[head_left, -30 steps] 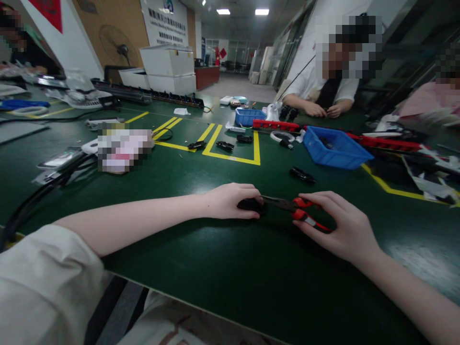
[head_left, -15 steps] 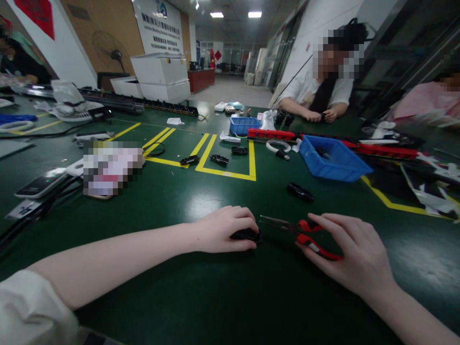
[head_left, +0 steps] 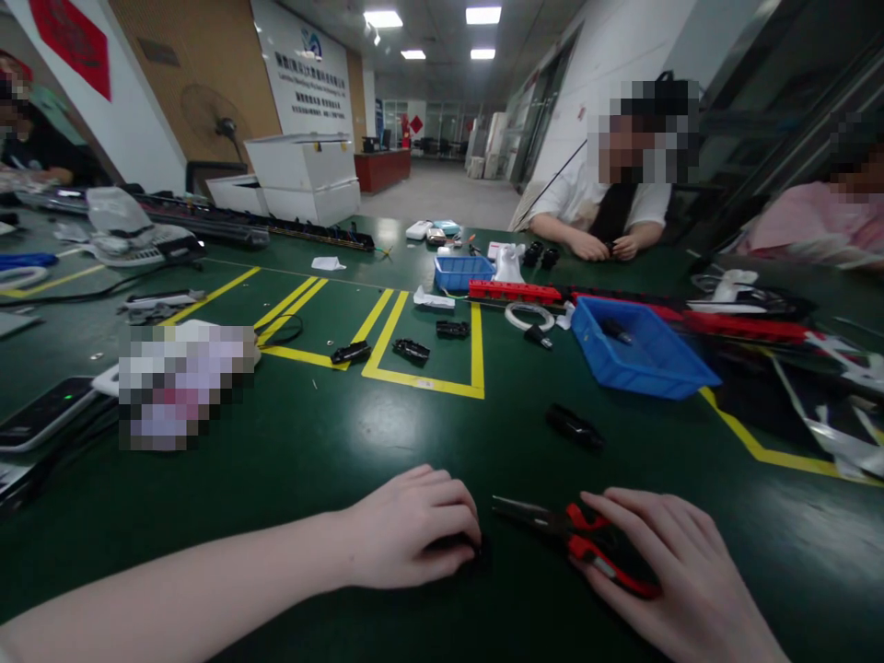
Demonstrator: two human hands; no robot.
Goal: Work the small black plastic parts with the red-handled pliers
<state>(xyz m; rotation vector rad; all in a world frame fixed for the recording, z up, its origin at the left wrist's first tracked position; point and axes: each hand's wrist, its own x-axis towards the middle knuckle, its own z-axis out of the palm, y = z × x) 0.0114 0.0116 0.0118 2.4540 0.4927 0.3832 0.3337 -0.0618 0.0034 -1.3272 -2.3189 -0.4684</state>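
Observation:
My left hand (head_left: 421, 529) rests low over the table with its fingers curled round a small black part (head_left: 482, 551). Most of that part is hidden under the fingers. To its right, my right hand (head_left: 680, 566) holds long-nose pliers (head_left: 535, 517) by their red handles, thumb below and fingers above. The plier tips point left at my left hand and stay a short gap away from it. Beyond the pliers lies a black cylindrical piece (head_left: 575, 426) on the green table.
Several small black parts, one a black clip-like piece (head_left: 411, 350), lie around the yellow tape (head_left: 428, 384). A blue bin (head_left: 645, 368) stands at right, a smaller blue bin (head_left: 462, 274) farther back. A phone-like device (head_left: 45, 414) lies left. Across the table sits a person (head_left: 600, 207).
The view has tilted up, so the table things and both hands sit lower in the picture. The plier jaws look closer together. Both hands keep their holds.

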